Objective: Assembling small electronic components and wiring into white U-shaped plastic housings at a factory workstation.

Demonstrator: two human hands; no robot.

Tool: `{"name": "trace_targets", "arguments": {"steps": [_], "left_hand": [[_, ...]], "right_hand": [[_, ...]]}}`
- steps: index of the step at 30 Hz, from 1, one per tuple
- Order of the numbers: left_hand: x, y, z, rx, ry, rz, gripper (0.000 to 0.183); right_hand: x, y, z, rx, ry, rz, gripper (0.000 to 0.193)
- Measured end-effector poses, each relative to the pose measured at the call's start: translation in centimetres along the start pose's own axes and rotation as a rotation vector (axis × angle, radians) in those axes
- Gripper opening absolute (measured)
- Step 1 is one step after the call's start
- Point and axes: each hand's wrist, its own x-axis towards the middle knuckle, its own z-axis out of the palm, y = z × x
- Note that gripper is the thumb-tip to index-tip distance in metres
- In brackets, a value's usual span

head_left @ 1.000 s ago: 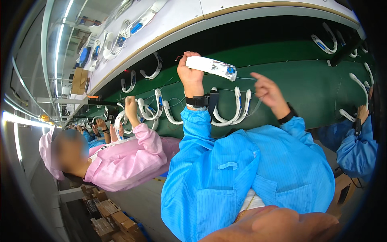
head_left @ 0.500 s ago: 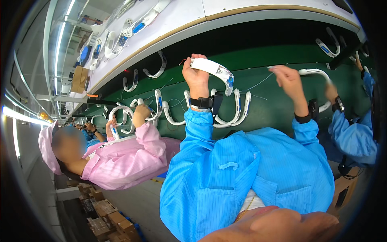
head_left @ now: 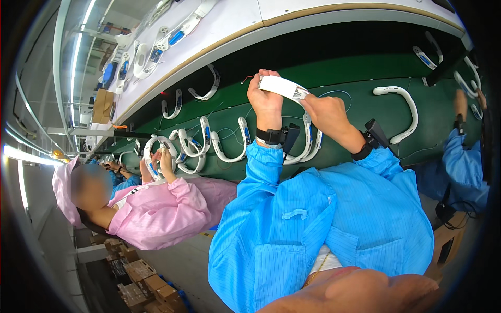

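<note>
A white curved band [head_left: 282, 86] is held up over the green work surface. My left hand [head_left: 266, 108] has its fingers wrapped round the band's left end, where a short red wire sticks out. At the other end my right hand [head_left: 331, 117] is closed, its fingertips pinching the band and covering that tip. A thin pale cable [head_left: 342, 92] loops out behind my right hand; whether the fingers also touch it is hidden. Below my hands, nested U-shaped white bands [head_left: 309, 148] lie on the surface, partly covered by my left wrist strap.
Another white band [head_left: 413, 112] lies on the green surface [head_left: 360, 86] to the right. Several more sit at left near a pink-sleeved co-worker [head_left: 172, 195]. A blue-sleeved co-worker [head_left: 459, 156] works at far right. A white shelf [head_left: 224, 31] with parts overhangs the back.
My right hand has come left from open air onto the band's right end. The band has shifted slightly right. The co-worker at right has let go of the band lying there.
</note>
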Motion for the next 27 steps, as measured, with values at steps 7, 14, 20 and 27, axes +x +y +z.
{"name": "trace_targets", "arguments": {"steps": [7, 14, 20, 27], "left_hand": [[0.1, -0.7, -0.8, 0.055, -0.089, 0.038, 0.01], [-1.1, -1.6, -0.2, 0.113, -0.136, 0.162, 0.009], [-1.5, -1.9, -0.3, 0.1, -0.108, 0.169, 0.008], [-0.7, -1.9, -1.9, 0.074, -0.169, 0.101, 0.009]], "right_hand": [[0.1, 0.5, 1.0, -0.009, -0.086, 0.002, 0.015], [-0.3, -0.3, 0.3, -0.25, -0.25, -0.01, 0.017], [-0.2, 0.1, 0.4, -0.391, 0.092, -0.145, 0.009], [-1.1, 1.5, 1.1, -0.119, 0.096, -0.063, 0.007]]}}
